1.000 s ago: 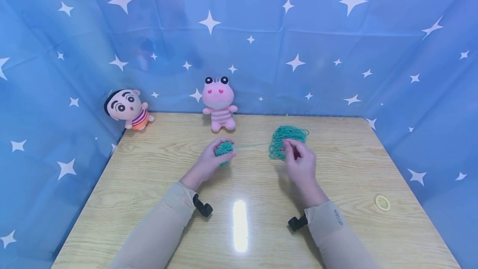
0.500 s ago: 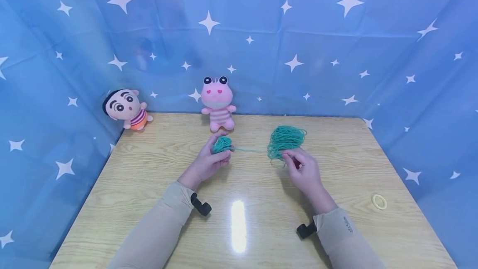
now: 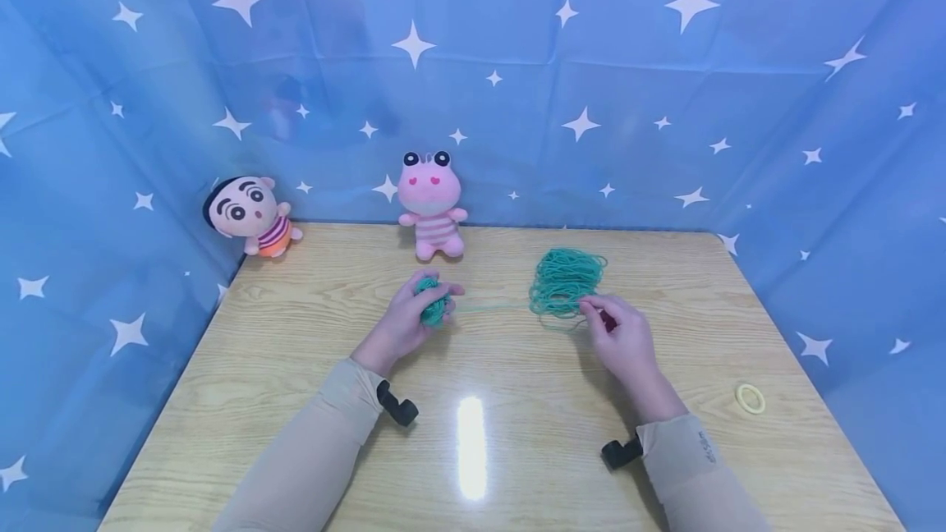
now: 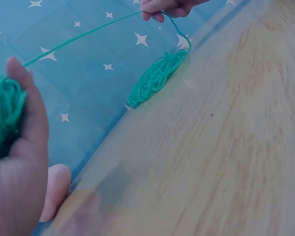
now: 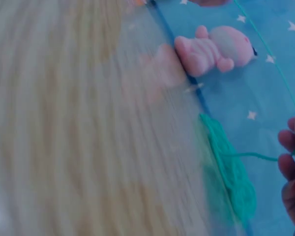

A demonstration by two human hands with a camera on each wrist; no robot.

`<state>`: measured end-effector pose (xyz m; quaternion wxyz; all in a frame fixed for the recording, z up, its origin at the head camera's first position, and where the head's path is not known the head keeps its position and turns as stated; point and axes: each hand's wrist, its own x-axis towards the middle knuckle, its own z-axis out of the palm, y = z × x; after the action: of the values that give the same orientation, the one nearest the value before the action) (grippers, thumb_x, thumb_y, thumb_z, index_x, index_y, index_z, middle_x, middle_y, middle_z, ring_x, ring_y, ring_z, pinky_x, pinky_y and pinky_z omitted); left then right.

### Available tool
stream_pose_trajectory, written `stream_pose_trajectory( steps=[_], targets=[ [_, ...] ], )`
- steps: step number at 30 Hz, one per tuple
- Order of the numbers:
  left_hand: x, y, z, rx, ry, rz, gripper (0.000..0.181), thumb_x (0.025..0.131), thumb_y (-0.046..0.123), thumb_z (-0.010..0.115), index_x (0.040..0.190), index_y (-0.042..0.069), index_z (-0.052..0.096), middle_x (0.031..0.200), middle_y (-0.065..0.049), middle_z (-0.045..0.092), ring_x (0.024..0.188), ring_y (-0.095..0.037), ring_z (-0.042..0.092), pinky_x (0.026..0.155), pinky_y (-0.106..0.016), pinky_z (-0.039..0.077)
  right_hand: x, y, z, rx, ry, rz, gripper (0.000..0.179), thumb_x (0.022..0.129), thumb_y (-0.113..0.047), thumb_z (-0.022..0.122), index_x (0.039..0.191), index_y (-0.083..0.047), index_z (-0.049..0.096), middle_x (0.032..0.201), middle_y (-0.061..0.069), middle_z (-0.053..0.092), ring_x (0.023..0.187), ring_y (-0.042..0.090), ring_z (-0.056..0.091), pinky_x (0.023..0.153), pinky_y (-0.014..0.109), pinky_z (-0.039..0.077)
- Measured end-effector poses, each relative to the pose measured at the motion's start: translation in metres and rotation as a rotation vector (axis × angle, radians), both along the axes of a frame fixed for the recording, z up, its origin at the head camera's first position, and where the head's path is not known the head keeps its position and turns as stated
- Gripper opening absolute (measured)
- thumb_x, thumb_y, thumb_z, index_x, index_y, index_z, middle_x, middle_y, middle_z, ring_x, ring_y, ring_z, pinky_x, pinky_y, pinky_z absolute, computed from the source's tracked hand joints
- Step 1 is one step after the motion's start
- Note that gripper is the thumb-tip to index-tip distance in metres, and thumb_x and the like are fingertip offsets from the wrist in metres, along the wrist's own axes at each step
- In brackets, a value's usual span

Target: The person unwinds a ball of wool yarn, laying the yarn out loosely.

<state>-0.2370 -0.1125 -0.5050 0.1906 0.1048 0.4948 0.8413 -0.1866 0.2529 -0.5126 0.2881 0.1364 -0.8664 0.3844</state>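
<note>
Okay, so it's all soft green yarn on a wood-grain desk (image 3: 547, 450). Left hand (image 3: 405, 318) is wrapped around a small roundish ball (image 3: 432, 315), thumb across the windings, held up off the desktop a bit short of the far edge, near the middle. From it a thin single strand (image 4: 83, 38) stretches pretty straight to the right hand (image 3: 624, 339), which has it pinched between thumb and fingertips, then droops in a loose curve to a flattish, loopy heap (image 3: 566, 276) of the same yarn. That heap lies near the far edge, between its middle and the far right corner. Plush stuff too: a pink toy (image 3: 429, 195) with a striped belly at the middle of the far edge, and a black-haired doll (image 3: 251, 216) leaning at the far left corner. Also a smooth, pale yellow ring (image 3: 739, 397) lying flat by the right edge.
</note>
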Motion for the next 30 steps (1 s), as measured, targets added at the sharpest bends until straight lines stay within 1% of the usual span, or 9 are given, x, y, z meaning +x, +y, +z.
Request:
stream_pose_trajectory(
  steps=[4,7,12,15,18,21,24,26,30],
  targets=[
    [-0.005,0.001,-0.003,-0.050,-0.056,0.141,0.010,0.116,0.021,0.056,0.120,0.019,0.047,0.101,0.002,0.062,0.089,-0.012,0.067,0.080,-0.023,0.064,0.002,0.011,-0.001,-0.006,-0.055,-0.089,0.011,0.102,-0.004,0.076,0.109,0.000,0.083,0.102,0.016,0.081,0.076,-0.007,0.055,0.066,0.004,0.044],
    [-0.007,0.002,-0.004,-0.102,-0.083,0.220,0.016,0.117,0.030,0.054,0.123,0.016,0.050,0.097,0.005,0.055,0.088,-0.011,0.062,0.083,-0.025,0.062,0.003,0.017,-0.002,0.017,-0.116,-0.158,0.015,0.105,-0.010,0.074,0.111,-0.001,0.083,0.105,0.016,0.081,0.078,-0.005,0.058,0.068,0.004,0.045],
    [-0.010,0.004,-0.003,-0.058,-0.150,0.288,0.028,0.120,0.038,0.043,0.120,0.014,0.055,0.087,0.008,0.053,0.085,-0.010,0.055,0.076,-0.024,0.055,0.003,0.023,-0.004,0.143,-0.246,-0.221,0.020,0.106,-0.015,0.071,0.112,0.000,0.083,0.107,0.020,0.080,0.077,0.018,0.069,0.069,0.027,0.055],
    [-0.011,0.004,-0.002,0.029,-0.196,0.301,0.032,0.121,0.040,0.037,0.112,0.017,0.057,0.085,0.008,0.053,0.084,-0.010,0.054,0.070,-0.023,0.051,0.004,0.023,-0.003,0.206,-0.374,-0.225,0.025,0.108,-0.018,0.068,0.116,0.001,0.081,0.115,0.025,0.078,0.091,0.037,0.075,0.080,0.049,0.062],
    [-0.010,0.002,-0.001,0.061,-0.210,0.276,0.036,0.121,0.043,0.034,0.107,0.019,0.057,0.093,0.006,0.058,0.084,-0.011,0.055,0.068,-0.023,0.048,0.004,0.017,0.002,0.244,-0.494,-0.224,0.031,0.109,-0.023,0.065,0.123,0.001,0.079,0.129,0.030,0.072,0.114,0.047,0.072,0.098,0.063,0.059],
    [-0.008,0.002,0.000,0.045,-0.189,0.222,0.038,0.121,0.045,0.031,0.107,0.022,0.057,0.103,0.005,0.062,0.081,-0.011,0.054,0.068,-0.025,0.045,0.004,0.004,0.007,0.256,-0.500,-0.224,0.034,0.108,-0.025,0.065,0.128,0.000,0.076,0.134,0.031,0.066,0.122,0.050,0.066,0.103,0.067,0.055],
    [-0.006,0.003,0.001,0.044,-0.172,0.167,0.038,0.121,0.046,0.029,0.108,0.024,0.058,0.105,0.006,0.064,0.079,-0.011,0.054,0.069,-0.024,0.045,0.004,-0.022,0.012,0.235,-0.396,-0.168,0.033,0.107,-0.026,0.069,0.131,-0.003,0.074,0.133,0.026,0.066,0.114,0.045,0.068,0.096,0.063,0.058],
    [-0.005,0.004,0.002,0.065,-0.171,0.137,0.038,0.121,0.046,0.029,0.109,0.025,0.058,0.104,0.006,0.064,0.080,-0.009,0.056,0.070,-0.023,0.047,0.004,-0.045,0.015,0.201,-0.342,-0.067,0.034,0.108,-0.026,0.069,0.133,-0.004,0.073,0.133,0.022,0.068,0.107,0.037,0.071,0.092,0.057,0.062],
    [-0.003,0.006,0.002,0.101,-0.161,0.100,0.038,0.121,0.046,0.027,0.109,0.026,0.058,0.102,0.007,0.065,0.082,-0.008,0.060,0.071,-0.021,0.052,0.005,-0.096,0.017,0.093,-0.405,0.192,0.043,0.110,-0.028,0.068,0.147,-0.006,0.066,0.134,0.016,0.073,0.098,0.024,0.075,0.086,0.042,0.067]
  ],
)
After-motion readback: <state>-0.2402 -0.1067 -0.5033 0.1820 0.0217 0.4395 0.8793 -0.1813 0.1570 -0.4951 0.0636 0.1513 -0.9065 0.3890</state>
